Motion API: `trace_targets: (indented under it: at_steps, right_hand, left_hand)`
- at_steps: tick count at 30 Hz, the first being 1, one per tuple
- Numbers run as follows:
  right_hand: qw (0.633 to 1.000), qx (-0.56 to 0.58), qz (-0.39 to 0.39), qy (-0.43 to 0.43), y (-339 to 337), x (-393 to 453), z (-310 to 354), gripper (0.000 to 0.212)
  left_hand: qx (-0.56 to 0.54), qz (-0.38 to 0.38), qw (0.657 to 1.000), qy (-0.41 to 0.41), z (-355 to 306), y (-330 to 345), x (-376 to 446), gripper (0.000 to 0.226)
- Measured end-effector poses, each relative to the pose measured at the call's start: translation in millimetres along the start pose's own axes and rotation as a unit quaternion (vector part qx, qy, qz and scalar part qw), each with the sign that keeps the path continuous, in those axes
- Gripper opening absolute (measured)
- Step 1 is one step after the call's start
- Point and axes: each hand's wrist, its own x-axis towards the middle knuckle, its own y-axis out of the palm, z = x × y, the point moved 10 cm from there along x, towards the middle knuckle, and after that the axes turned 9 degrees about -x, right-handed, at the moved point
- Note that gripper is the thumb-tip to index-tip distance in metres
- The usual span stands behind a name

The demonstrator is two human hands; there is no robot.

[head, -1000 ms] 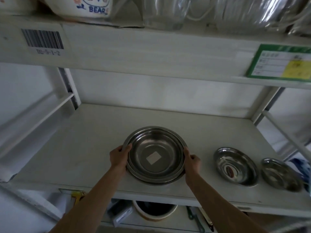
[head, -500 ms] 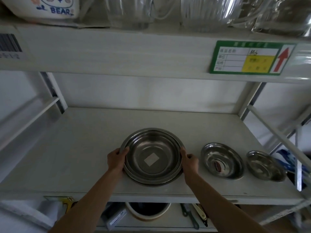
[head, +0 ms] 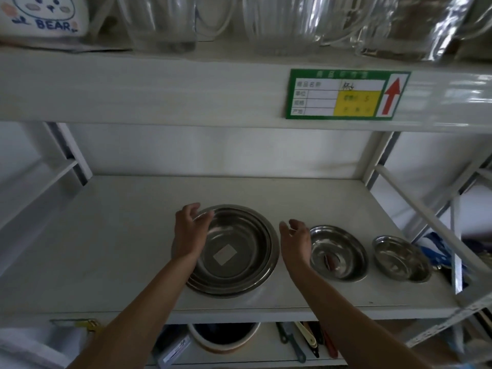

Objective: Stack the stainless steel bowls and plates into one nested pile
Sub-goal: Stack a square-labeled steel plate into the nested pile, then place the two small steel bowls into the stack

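nested pile (head: 234,251) sits at centre frame on the shelf (head: 106,249), toward its front edge: several shallow steel dishes, rims showing as concentric rings, dull grey finish, a pale square sticker on the floor of the top one. right of it, a medium bowl (head: 338,253) with a reddish label inside; further right, a small bowl (head: 402,258) near the shelf's right end. all three stand apart, in a row, upright.

left hand (head: 190,230) lies over the pile's left rim, fingers loosely bent and spread, holding nothing (contact with the rim cannot be confirmed). right hand (head: 295,239) is between the pile and the medium bowl, fingers relaxed and apart, holding nothing, its edge overlapping the bowl's left rim in the frame.

shelf surface is off-white, matte, with faint marks. white wall behind. metal uprights at left and right; a diagonal brace at the right of frame.

upper shelf front carries a green-bordered tag (head: 346,94) with a yellow block and a red up-arrow, upper right. above it, clear glassware (head: 279,22) in a row, and at upper left a white item (head: 44,16) printed "bear" with a cartoon face.

lower tier, bottom of frame: a round white-rimmed container (head: 223,339) with a dark interior, and several utensils (head: 308,342) lying beside it. blue packaging (head: 436,251) at the right edge, blurred.
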Motion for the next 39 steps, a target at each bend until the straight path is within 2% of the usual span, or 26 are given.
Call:
trace_targets:
  at_steps: [4,6,11,16,21,22,26,30,35,39]
  right_hand:
    - [0.999,0.035,-0.004,-0.008,-23,11,-4,0.015]
    - [0.998,0.056,-0.021,0.008,-40,16,-13,0.018]
    - [0.995,0.065,-0.067,0.024,-88,30,-42,0.024]
    - [0.99,0.071,-0.103,0.067,-137,43,-80,0.031]
    - [0.98,0.077,-0.142,0.12,-183,50,-123,0.03]
    - [0.977,0.073,-0.154,0.125,-194,50,-131,0.032]
    - [0.967,0.072,-0.191,0.151,-227,48,-163,0.043]
    - [0.945,0.093,-0.218,0.225,-244,41,-201,0.047]
    - [0.947,0.08,-0.162,0.264,-237,45,-233,0.063]
    - [0.961,0.02,-0.1,0.257,-229,58,-236,0.058]
  left_hand:
    - [-0.116,0.079,0.99,-0.03,-22,62,-24,0.029]
    - [-0.165,0.12,0.978,-0.054,-32,94,-42,0.021]
    - [-0.177,0.184,0.963,-0.089,-40,165,-89,0.017]
    - [-0.131,0.225,0.959,-0.111,-31,213,-125,0.03]
    - [-0.055,0.207,0.973,-0.089,-25,236,-140,0.014]
    - [-0.039,0.199,0.975,-0.088,-22,238,-141,0.018]
    - [0.01,0.158,0.981,-0.115,-2,238,-149,0.055]
    - [0.014,0.125,0.979,-0.16,20,234,-159,0.061]
    - [0.022,0.133,0.969,-0.209,39,239,-166,0.049]
    - [0.038,0.159,0.962,-0.22,42,248,-172,0.039]
